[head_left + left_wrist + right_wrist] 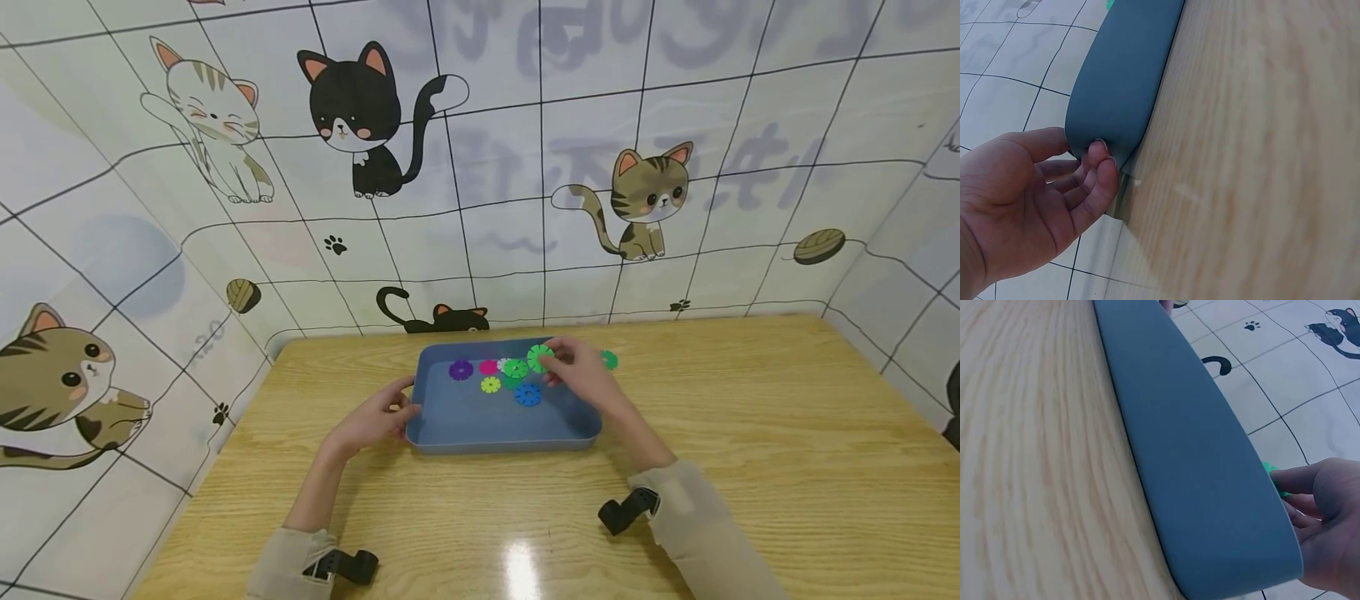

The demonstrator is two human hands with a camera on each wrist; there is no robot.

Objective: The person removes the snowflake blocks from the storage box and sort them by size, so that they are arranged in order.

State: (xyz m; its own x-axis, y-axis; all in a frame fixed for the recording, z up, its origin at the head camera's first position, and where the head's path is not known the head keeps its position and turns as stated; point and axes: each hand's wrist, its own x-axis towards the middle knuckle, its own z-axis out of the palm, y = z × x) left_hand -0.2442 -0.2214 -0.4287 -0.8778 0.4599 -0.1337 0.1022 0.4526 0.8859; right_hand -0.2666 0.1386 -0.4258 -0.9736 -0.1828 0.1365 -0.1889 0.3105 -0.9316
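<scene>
Right hand (583, 373) pinching a bright green disc (537, 359) in its fingers, at about one o'clock over the blue-grey tray (468, 427), left hand (372, 418) gripping that tray at nine, blue disc (528, 395) lying toward three

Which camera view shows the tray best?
The head view, because it shows the tray from above, with most of its inside visible. Both wrist views show only its outer side, not what lies inside.
</scene>
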